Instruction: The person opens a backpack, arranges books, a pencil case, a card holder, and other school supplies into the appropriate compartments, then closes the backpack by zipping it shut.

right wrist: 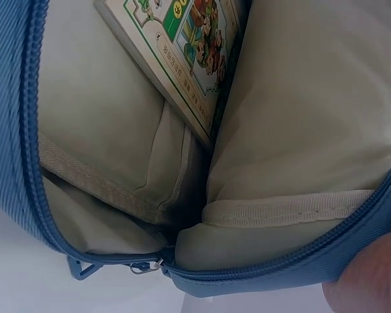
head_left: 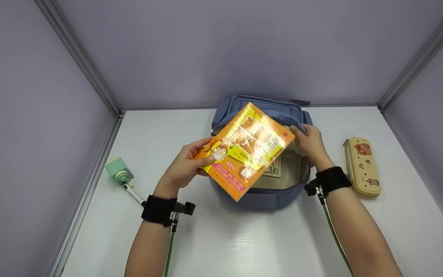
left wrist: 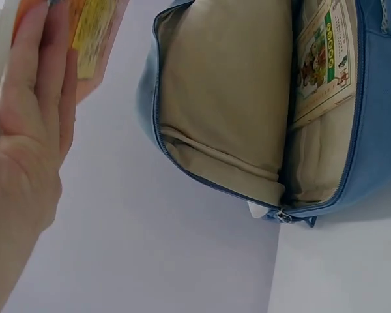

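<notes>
My left hand [head_left: 185, 163] holds an orange and yellow book [head_left: 252, 148] by its lower left corner, thumb on the cover. The book is tilted in the air in front of the blue backpack [head_left: 262, 200], covering part of its opening. At the backpack's right side my right hand [head_left: 310, 146] pinches the edge of the unzipped flap, thumb inside and the other fingers mostly hidden. A second book [right wrist: 182, 59] with a green and cream cover lies inside the beige-lined main compartment, also seen in the left wrist view.
To the right on the white table [head_left: 221, 246] lies a yellow pencil case [head_left: 363, 167] with animal pictures. A green bottle-shaped item [head_left: 119, 171] lies at the left, with a white and black pen-like stick [head_left: 134, 194] by it. Grey panels [head_left: 221, 54] wall the table in.
</notes>
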Demonstrator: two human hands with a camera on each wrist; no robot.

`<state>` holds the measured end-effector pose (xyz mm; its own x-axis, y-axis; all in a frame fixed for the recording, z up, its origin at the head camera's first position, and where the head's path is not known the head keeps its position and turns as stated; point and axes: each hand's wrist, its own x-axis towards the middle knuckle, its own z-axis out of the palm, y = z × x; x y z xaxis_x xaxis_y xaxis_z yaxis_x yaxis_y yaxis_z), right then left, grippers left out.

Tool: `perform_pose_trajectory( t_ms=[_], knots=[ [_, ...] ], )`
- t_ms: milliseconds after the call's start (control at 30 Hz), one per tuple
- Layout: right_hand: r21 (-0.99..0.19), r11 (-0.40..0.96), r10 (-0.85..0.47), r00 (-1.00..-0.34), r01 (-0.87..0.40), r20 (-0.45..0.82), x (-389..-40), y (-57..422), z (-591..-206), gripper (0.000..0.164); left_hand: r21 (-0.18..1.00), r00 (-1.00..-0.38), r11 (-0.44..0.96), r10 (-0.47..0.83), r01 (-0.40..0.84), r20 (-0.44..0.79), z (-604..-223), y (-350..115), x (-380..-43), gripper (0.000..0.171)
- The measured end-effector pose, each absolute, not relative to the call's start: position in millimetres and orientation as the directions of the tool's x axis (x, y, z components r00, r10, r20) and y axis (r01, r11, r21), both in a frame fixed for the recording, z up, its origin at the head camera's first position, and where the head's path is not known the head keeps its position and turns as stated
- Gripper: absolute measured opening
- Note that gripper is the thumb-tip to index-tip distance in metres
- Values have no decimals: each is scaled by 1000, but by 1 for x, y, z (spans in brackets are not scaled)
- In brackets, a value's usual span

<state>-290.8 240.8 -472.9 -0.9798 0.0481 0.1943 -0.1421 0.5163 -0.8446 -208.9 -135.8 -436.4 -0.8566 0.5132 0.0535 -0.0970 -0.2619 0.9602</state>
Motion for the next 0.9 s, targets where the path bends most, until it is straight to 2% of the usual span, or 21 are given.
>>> perform_pose_trajectory(
  t_ms=[167, 333, 467, 767, 900],
  knots=[
    [-842, 524, 48, -982, -130, 182, -292, 242, -473, 43, 983, -761, -145, 649, -117, 6, -446, -134, -211, 54],
    [-841, 523, 56, -980, -135, 192, -293, 241, -473, 43, 987, -734, -42, 673, -155, -87, -456, -130, -212, 53],
    [-845, 517, 57, -980, -135, 191, -293, 241, -473, 44, 976, -752, -16, 640, -219, -158, -467, -125, -213, 51],
    [-834, 537, 83, -976, -128, 203, -292, 242, -473, 43, 943, -823, 25, 481, -333, -303, -479, -108, -219, 45],
    [-831, 541, 83, -975, -130, 207, -292, 242, -473, 43, 930, -847, -5, 415, -369, -333, -486, -96, -221, 45]
  ],
)
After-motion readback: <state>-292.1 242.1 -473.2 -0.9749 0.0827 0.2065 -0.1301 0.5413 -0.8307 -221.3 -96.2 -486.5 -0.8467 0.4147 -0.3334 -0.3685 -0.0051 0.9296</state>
